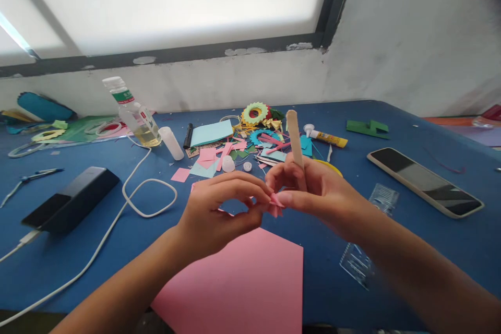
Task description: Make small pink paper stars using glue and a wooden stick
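Both my hands meet above the blue table [391,115]. My left hand [219,211] pinches a small folded pink paper piece [276,202] between thumb and fingers. My right hand [319,193] grips the same pink piece with its fingertips and also holds a wooden stick [294,138] that points upward. A large pink paper sheet [242,282] lies flat on the table just under my hands.
A phone [425,181] lies at the right, a clear ruler [370,235] under my right forearm. At the left sit a black power bank [70,198] with a white cable [133,188], and a plastic bottle [133,115]. Paper scraps [235,151], a glue stick [326,137] and a paper flower ring [255,113] crowd the back.
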Tool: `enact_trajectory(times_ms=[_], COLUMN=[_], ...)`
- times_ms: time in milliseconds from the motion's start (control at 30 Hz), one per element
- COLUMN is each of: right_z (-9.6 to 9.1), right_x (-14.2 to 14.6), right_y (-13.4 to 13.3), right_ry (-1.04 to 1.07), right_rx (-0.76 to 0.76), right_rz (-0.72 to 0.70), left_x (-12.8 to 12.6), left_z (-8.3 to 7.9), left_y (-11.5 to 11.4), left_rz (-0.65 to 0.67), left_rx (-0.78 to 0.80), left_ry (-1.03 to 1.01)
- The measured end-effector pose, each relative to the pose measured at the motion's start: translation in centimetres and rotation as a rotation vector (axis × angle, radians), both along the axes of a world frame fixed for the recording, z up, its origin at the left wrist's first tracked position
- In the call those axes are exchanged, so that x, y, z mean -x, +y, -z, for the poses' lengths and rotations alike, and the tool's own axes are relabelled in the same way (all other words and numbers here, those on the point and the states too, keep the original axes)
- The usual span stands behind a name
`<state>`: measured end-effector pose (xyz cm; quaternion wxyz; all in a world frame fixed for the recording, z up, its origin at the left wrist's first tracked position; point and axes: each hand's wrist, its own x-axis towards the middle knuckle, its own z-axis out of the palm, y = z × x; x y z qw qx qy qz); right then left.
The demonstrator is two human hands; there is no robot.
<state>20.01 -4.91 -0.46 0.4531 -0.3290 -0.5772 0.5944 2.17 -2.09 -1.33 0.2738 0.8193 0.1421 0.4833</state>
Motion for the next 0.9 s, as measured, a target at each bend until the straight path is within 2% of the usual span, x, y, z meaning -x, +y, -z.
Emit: enact_trajectory(times_ms=[333, 500, 700, 800, 900], right_z=[-0.12, 0.15, 0.19, 0.30, 0.41], right_x=[0.05, 0.18, 0.26, 0.12, -0.05], right_y=[-0.05, -0.19, -0.38, -0.32, -0.26], right_ry=[-0.044, -0.055, -0.200, -0.200, -0.165], right_rx=[-0.010, -0.092, -0.214, -0.195, -0.150], right_rz=[0.003, 0.061, 0.141, 0.106, 0.058], left_x=[0.05, 0.06, -0.09, 0.11, 0.40], left_z=[-0.14, -0.15, -0.17, -0.39, -0.62], left_y=[-0.04, -0.05, 0.01, 0.13, 0.32], left_rz=[0.023, 0.025, 0.012, 0.018, -0.002], left_rx=[0.089, 0.155, 0.224, 0.238, 0.172], left_ry=[0.016, 0.011, 0.027, 0.066, 0.119])
